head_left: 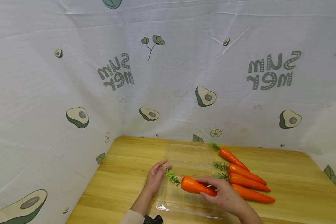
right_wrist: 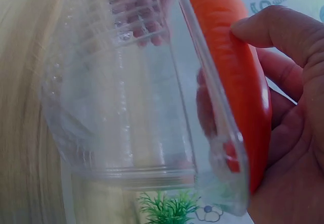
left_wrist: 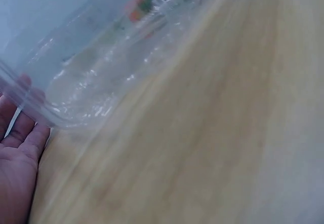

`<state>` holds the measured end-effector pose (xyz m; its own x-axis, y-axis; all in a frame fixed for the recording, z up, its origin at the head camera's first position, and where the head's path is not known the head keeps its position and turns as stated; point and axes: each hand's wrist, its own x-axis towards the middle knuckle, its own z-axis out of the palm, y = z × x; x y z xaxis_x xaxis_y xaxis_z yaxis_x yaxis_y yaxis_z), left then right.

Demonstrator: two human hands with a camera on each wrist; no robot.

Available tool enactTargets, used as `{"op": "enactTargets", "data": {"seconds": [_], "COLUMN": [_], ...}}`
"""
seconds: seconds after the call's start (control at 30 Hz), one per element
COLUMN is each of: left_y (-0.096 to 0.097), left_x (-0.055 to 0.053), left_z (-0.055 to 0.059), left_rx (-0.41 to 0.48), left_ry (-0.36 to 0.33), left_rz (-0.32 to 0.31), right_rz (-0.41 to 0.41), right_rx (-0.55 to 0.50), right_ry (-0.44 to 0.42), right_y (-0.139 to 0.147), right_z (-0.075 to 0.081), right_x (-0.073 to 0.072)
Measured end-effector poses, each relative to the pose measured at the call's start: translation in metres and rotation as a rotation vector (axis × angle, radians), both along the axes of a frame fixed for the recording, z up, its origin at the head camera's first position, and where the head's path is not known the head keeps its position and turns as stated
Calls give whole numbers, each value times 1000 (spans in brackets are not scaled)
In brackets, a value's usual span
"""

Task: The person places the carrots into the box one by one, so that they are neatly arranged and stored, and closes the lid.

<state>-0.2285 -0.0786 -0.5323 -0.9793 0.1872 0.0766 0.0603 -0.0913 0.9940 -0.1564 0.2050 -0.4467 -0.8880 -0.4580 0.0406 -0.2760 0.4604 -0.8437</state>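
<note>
My right hand (head_left: pixel 226 196) pinches an orange carrot (head_left: pixel 191 185) between thumb and fingers near its tapered end. The carrot's green leafy top points left, and it is held over a clear plastic clamshell box (head_left: pixel 163 207). In the right wrist view the carrot (right_wrist: pixel 230 62) lies close along the box's rim (right_wrist: pixel 215 84). My left hand (head_left: pixel 154 179) rests at the box's left side with fingers extended. The left wrist view shows those fingers (left_wrist: pixel 23 130) against the clear box wall (left_wrist: pixel 86 92); part of them is seen through the plastic.
Several more carrots (head_left: pixel 246 182) lie on the wooden table (head_left: pixel 123 174) right of the box, leafy tops toward it. The box's lid (head_left: pixel 189 154) is folded back toward the rear. A white patterned cloth (head_left: pixel 173 77) hangs behind the table.
</note>
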Motion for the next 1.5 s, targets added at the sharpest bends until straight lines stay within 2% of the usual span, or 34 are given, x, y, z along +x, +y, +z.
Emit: {"op": "enactTargets", "data": {"seconds": [0.17, 0.3, 0.4, 0.47, 0.7, 0.8, 1.03, 1.27, 1.5], "left_y": [-3, -4, -4, -3, 0, 0, 1, 1, 1], "left_x": [0, -1, -1, 0, 0, 0, 0, 0, -2], "left_z": [2, 3, 3, 3, 3, 3, 2, 0, 1], "left_rx": [-60, -37, -15, 3, 29, 42, 65, 70, 58], "left_ry": [33, 48, 25, 13, 13, -1, 3, 14, 12], "left_rz": [0, -4, -4, -7, -13, -21, -30, -36, -33], "right_rz": [29, 53, 75, 87, 100, 101, 112, 112, 148], "right_rx": [26, 33, 52, 72, 189, 232, 317, 412, 391], "right_ry": [-29, -33, -30, -18, 114, 138, 111, 170, 159], "right_y": [-5, -8, -10, -12, -16, -19, -24, -27, -27], "right_z": [0, -2, -4, -5, -8, -8, -12, -13, -11], "right_x": [-1, -2, 0, 1, 5, 5, 6, 5, 1]}}
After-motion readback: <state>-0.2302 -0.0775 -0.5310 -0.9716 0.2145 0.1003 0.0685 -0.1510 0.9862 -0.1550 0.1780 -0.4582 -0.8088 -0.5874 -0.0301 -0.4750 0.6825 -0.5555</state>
